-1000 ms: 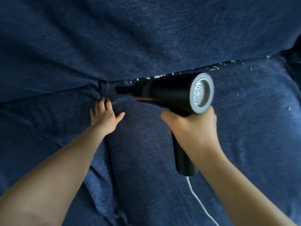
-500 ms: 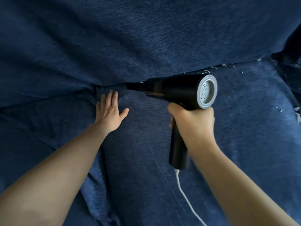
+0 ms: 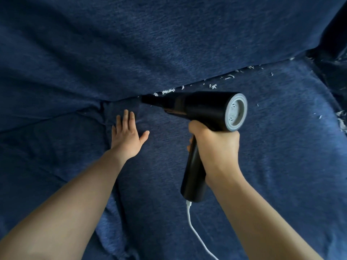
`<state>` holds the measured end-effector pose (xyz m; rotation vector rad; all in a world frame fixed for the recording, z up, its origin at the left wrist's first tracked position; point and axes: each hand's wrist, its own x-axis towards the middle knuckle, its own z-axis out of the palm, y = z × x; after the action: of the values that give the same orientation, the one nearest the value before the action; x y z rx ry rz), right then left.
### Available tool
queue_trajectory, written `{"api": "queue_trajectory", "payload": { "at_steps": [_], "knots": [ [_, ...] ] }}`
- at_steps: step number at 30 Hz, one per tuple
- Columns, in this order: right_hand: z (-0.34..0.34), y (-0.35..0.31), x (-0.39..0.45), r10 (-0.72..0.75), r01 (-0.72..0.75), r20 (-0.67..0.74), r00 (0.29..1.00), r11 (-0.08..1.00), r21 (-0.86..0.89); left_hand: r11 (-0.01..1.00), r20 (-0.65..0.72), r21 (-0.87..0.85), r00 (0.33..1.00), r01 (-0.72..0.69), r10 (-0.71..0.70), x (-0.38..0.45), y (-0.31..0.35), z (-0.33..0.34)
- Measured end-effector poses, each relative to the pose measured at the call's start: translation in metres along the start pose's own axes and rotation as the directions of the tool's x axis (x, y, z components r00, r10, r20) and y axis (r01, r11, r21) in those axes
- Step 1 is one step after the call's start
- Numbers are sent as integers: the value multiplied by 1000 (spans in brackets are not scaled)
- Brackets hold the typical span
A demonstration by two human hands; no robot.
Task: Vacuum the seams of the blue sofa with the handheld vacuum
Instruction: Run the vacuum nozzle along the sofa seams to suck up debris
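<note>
Right hand (image 3: 216, 145): fingers wrapped round handheld vacuum (image 3: 199, 109) handle.
Left hand (image 3: 127, 134): flat, fingers straight, pressing seat cushion (image 3: 262, 166).
Nozzle (image 3: 148, 100): at back seam (image 3: 206, 79).
Risk: white scraps (image 3: 168, 91) right of nozzle may be missed; cord (image 3: 195, 233) may snag.

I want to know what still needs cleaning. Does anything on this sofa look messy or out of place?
Yes. White scraps lie scattered along the seam between backrest and seat cushion, right of the vacuum nozzle, with more at the far right edge. The right hand grips the vacuum; the left hand presses flat on the cushion.
</note>
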<state>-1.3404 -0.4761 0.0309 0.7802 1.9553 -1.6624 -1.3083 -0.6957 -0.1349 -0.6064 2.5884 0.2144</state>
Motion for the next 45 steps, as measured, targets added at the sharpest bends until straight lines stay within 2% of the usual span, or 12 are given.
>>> {"api": "queue_trajectory", "payload": {
  "at_steps": [4, 9, 18, 25, 30, 34, 45],
  "knots": [
    [22, -1, 1, 36, -37, 40, 999, 999, 13, 1000, -8, 0, 1000, 4, -4, -1, 0, 3],
    [35, -7, 12, 158, -156, 1, 987, 972, 175, 1000, -18, -10, 1000, -1, 0, -3, -1, 6],
    [-3, -4, 11, 65, -57, -61, 996, 991, 118, 999, 4, -24, 1000, 27, -27, -2, 2, 7],
    [-15, -8, -3, -102, 103, 17, 995, 985, -135, 998, 6, -42, 999, 40, -40, -2, 3, 7],
    [-27, -15, 0, -169, 162, -20, 985, 968, -192, 998, 22, -33, 998, 52, -52, -3, 7, 5],
    [-26, -18, 10, -116, 113, -26, 993, 987, -112, 998, 37, -20, 997, 64, -63, -3, 8, 2],
    [-22, -11, 18, -5, 2, -91, 996, 999, -41, 996, 44, -32, 996, 82, -81, -3, 13, 2]
  ]
}}
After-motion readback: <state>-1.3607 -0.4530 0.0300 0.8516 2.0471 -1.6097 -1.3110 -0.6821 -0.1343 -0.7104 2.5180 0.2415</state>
